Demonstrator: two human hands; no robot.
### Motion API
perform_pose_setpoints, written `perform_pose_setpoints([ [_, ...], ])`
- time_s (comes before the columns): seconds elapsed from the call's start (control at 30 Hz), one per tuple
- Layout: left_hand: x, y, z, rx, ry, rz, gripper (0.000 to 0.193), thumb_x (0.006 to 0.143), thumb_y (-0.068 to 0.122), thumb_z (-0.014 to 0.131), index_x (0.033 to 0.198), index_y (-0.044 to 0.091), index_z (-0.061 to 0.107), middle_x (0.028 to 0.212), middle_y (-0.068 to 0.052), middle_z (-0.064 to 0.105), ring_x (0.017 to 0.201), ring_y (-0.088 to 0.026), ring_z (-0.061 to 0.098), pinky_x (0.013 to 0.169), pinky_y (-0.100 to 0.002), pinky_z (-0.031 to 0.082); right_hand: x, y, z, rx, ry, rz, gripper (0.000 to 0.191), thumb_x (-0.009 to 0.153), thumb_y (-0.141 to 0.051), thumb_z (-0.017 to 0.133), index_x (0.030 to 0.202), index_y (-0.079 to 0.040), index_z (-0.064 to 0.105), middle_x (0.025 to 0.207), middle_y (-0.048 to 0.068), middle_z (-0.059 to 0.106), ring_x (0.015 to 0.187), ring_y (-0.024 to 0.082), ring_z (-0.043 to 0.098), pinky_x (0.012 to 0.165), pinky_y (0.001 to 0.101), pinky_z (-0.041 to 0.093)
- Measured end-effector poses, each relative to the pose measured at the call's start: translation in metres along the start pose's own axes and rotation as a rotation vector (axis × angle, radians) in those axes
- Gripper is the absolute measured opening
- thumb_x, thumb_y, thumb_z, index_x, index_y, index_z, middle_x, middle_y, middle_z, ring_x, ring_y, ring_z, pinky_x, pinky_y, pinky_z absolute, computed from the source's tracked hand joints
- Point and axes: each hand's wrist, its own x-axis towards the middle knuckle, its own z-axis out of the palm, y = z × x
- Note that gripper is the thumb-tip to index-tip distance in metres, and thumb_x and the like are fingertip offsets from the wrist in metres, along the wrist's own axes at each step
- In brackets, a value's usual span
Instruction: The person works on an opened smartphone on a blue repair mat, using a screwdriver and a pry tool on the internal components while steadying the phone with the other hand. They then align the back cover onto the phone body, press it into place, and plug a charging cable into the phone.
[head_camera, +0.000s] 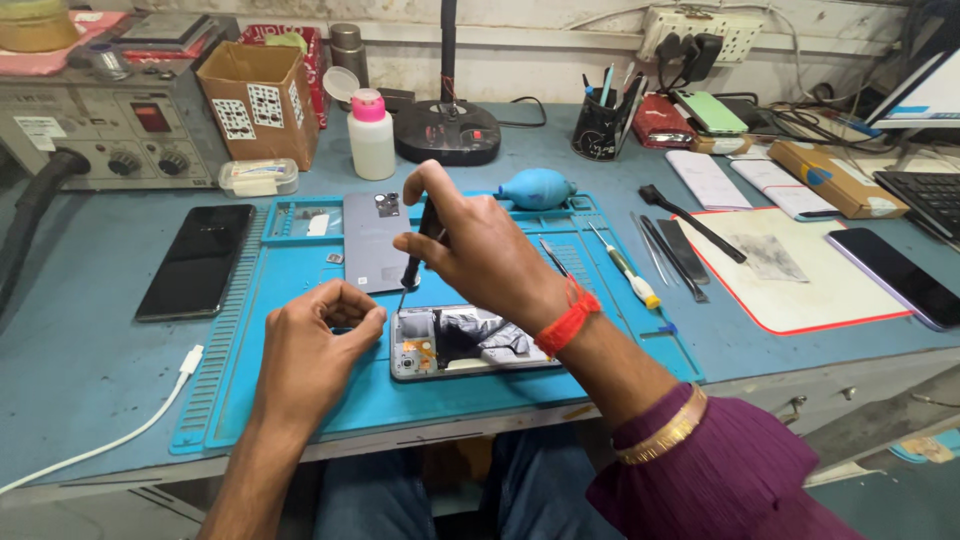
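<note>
Blue work mat (300, 400), grey back cover (370, 240), black phone (197, 260), pink-capped white bottle (371, 135).

Left hand (318, 338): near-left in scene, forearm bare, rising from near edge; fingers curled into loose fist, thumb tucked against index, knuckles up. Right hand (478, 250): further, centre; wrist bent, palm down, fingers pinched together, index raised and crooked at top; grip detail partly hidden, probably thumb-and-fingers pinch. Right forearm slanting in from near-right, purple sleeve pushed back.
</note>
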Motion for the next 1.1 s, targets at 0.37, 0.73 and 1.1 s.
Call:
perform_pose_setpoints([
  [0.37,0.003,0.0,0.0,-0.026,-0.047,0.07,0.026,0.078,0.008,0.081,0.102,0.003,0.074,0.08,-0.007,0.08,0.075,-0.013,0.077,0.071,-0.028,0.058,0.0,-0.014,-0.001,0.074,-0.021,-0.161,0.035,0.098,-0.007,0.07,0.122,-0.003,0.044,0.099,0.018,0.073,0.094,0.032,0.076,0.076,0.041,0.058],
  [0.73,0.002,0.002,0.002,-0.012,-0.046,0.096,0.024,0.078,0.007,0.08,0.102,0.003,0.074,0.078,-0.007,0.079,0.072,-0.013,0.075,0.067,-0.029,0.056,-0.001,-0.008,-0.001,0.074,-0.042,-0.089,0.032,0.099,-0.012,0.071,0.117,-0.005,0.046,0.094,0.016,0.073,0.092,0.034,0.075,0.073,0.0429,0.057],
  [1.1,0.0,0.002,0.003,-0.08,-0.022,0.141,0.017,0.087,0.008,0.074,0.103,0.001,0.073,0.089,-0.01,0.081,0.087,-0.015,0.08,0.076,-0.031,0.061,-0.001,-0.008,-0.006,-0.013,-0.011,-0.196,0.036,0.097,-0.008,0.072,0.117,-0.003,0.042,0.088,0.018,0.073,0.085,0.037,0.074,0.066,0.0438,0.055],
])
